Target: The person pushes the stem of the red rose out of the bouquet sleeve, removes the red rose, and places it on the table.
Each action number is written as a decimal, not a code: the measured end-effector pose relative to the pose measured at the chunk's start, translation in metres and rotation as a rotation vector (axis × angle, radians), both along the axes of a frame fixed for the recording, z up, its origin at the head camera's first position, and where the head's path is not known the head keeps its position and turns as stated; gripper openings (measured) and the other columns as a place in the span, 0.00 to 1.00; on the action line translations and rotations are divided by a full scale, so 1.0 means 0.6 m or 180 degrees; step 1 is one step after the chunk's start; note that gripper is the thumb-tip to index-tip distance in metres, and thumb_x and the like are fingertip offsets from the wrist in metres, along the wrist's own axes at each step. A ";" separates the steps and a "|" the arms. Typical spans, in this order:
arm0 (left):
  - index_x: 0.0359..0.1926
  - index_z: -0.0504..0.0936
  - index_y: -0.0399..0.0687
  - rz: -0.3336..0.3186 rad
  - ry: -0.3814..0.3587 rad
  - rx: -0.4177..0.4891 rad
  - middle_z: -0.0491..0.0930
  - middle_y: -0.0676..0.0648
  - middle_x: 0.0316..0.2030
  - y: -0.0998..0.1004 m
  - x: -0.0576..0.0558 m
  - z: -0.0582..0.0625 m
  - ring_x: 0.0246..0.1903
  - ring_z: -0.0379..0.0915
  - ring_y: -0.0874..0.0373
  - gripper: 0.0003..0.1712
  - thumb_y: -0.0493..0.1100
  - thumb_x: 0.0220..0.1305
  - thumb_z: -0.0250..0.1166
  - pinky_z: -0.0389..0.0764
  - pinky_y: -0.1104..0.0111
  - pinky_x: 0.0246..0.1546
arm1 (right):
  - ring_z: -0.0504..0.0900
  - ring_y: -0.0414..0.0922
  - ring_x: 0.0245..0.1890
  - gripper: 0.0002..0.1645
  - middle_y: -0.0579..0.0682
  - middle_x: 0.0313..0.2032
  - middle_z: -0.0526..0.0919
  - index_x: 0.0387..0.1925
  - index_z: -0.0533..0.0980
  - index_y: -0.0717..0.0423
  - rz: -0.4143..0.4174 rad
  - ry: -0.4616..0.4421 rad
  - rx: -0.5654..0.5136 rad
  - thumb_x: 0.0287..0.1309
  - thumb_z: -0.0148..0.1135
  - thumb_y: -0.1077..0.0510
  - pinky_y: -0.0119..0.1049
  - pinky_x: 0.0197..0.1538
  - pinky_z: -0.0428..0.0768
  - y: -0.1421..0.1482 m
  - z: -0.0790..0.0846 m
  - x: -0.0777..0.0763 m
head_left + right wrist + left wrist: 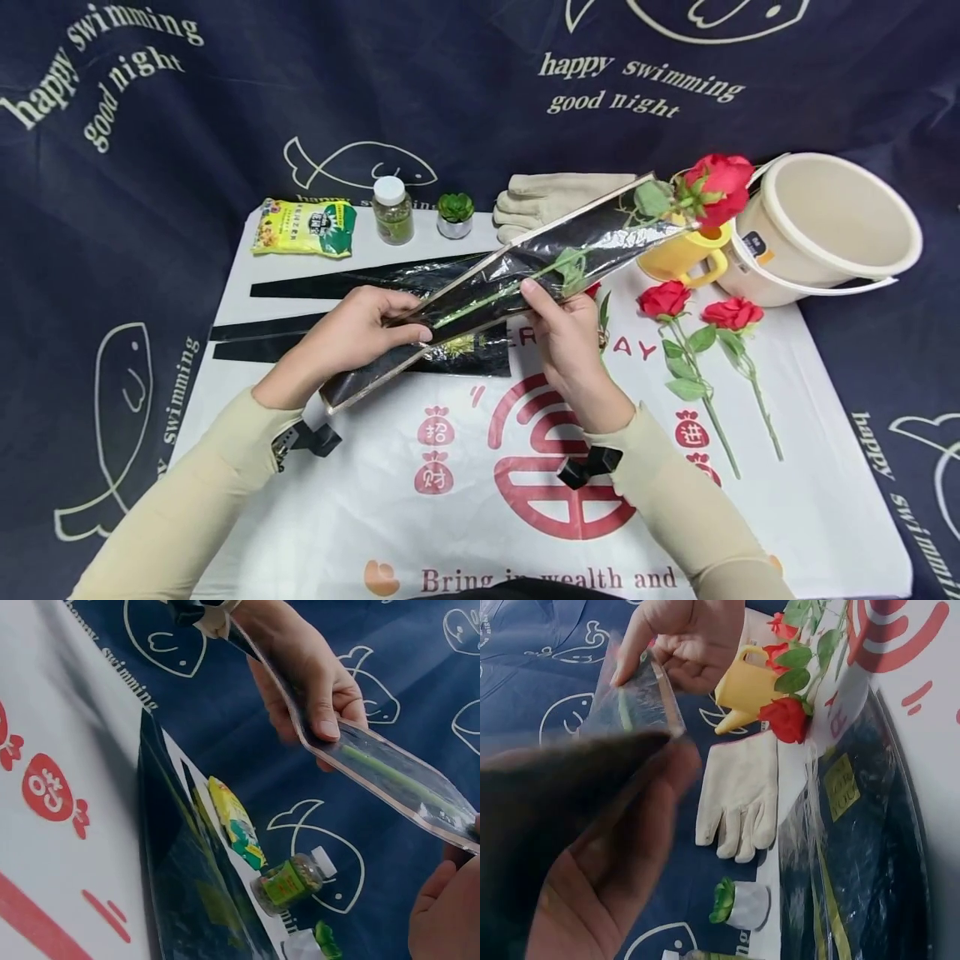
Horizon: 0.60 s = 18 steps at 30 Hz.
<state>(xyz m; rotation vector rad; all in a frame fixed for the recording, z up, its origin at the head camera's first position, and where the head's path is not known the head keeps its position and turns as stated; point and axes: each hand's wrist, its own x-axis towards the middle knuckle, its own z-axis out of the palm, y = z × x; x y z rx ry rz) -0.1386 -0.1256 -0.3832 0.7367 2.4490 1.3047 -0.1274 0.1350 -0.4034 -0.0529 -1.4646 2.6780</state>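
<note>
A red rose (718, 187) lies in a clear-fronted black flower sleeve (517, 265), its bloom out past the wide upper end and its green stem showing through the film. The sleeve slants above the table, wide end toward the right. Near its narrow part, my left hand (362, 327) pinches it, thumb on the front. With the thumb on the front too, my right hand (567, 340) grips the lower edge farther up. In the right wrist view the left hand (315, 682) holds the sleeve (397, 776); fingers behind it are partly hidden.
More black sleeves (375, 276) lie beneath. Two roses (663, 302) (733, 315) rest at the right; another is mostly hidden by my right hand. Along the back stand a yellow packet (306, 227), jar (393, 218), potted succulent (455, 217), gloves (551, 196), yellow watering can (671, 260) and bucket (765, 250).
</note>
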 end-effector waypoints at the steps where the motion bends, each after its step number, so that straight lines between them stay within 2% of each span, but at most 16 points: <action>1: 0.47 0.82 0.54 -0.0017 -0.0006 -0.0026 0.82 0.60 0.32 -0.001 -0.001 -0.002 0.31 0.75 0.64 0.15 0.49 0.59 0.67 0.74 0.65 0.35 | 0.80 0.44 0.37 0.18 0.57 0.41 0.81 0.45 0.77 0.66 -0.0020 0.0014 0.0035 0.51 0.68 0.66 0.36 0.43 0.77 0.000 -0.001 0.001; 4: 0.49 0.81 0.56 -0.0145 -0.0099 -0.0030 0.82 0.60 0.34 -0.002 -0.003 -0.007 0.33 0.76 0.65 0.16 0.49 0.59 0.67 0.75 0.64 0.35 | 0.79 0.44 0.38 0.19 0.57 0.42 0.80 0.46 0.77 0.64 -0.0077 0.0109 0.0240 0.51 0.68 0.67 0.34 0.42 0.76 -0.003 -0.008 0.006; 7: 0.48 0.79 0.58 -0.0276 -0.0187 0.0060 0.81 0.59 0.33 0.005 -0.003 -0.011 0.30 0.76 0.62 0.17 0.53 0.59 0.66 0.75 0.63 0.32 | 0.78 0.46 0.41 0.19 0.58 0.44 0.80 0.47 0.78 0.64 -0.0161 0.0268 0.0496 0.51 0.68 0.66 0.36 0.44 0.75 -0.009 -0.013 0.010; 8: 0.48 0.79 0.59 -0.0298 -0.0207 0.0109 0.81 0.58 0.32 0.009 -0.004 -0.013 0.29 0.76 0.61 0.16 0.54 0.59 0.66 0.75 0.63 0.31 | 0.78 0.47 0.45 0.20 0.59 0.45 0.80 0.48 0.78 0.64 -0.0152 0.0318 0.0553 0.51 0.68 0.66 0.38 0.47 0.75 -0.011 -0.015 0.012; 12: 0.42 0.79 0.58 -0.0270 -0.0060 0.0186 0.78 0.56 0.27 0.027 -0.006 -0.016 0.25 0.72 0.61 0.13 0.56 0.60 0.64 0.74 0.65 0.30 | 0.77 0.49 0.49 0.21 0.59 0.46 0.80 0.49 0.77 0.64 0.0004 0.0440 0.0804 0.51 0.69 0.65 0.41 0.51 0.73 -0.020 -0.017 0.017; 14: 0.36 0.79 0.56 -0.0236 0.0065 0.0132 0.75 0.56 0.23 0.032 -0.007 -0.016 0.24 0.68 0.61 0.10 0.55 0.61 0.63 0.72 0.66 0.28 | 0.77 0.48 0.48 0.21 0.59 0.46 0.80 0.49 0.77 0.65 0.0072 0.0491 0.0829 0.52 0.68 0.65 0.40 0.50 0.74 -0.019 -0.015 0.016; 15: 0.35 0.79 0.56 -0.0219 0.0105 0.0098 0.74 0.55 0.22 0.033 -0.008 -0.016 0.23 0.67 0.61 0.09 0.54 0.62 0.63 0.71 0.66 0.27 | 0.78 0.47 0.45 0.20 0.58 0.44 0.80 0.48 0.77 0.65 0.0072 0.0505 0.0805 0.52 0.68 0.65 0.38 0.48 0.75 -0.017 -0.013 0.014; 18: 0.32 0.78 0.54 -0.0206 0.0117 0.0005 0.69 0.54 0.19 0.029 -0.010 -0.015 0.20 0.63 0.60 0.08 0.51 0.62 0.63 0.68 0.67 0.24 | 0.79 0.45 0.41 0.18 0.59 0.43 0.80 0.48 0.75 0.68 0.0008 0.0581 0.0479 0.54 0.65 0.66 0.37 0.46 0.76 0.000 -0.002 0.003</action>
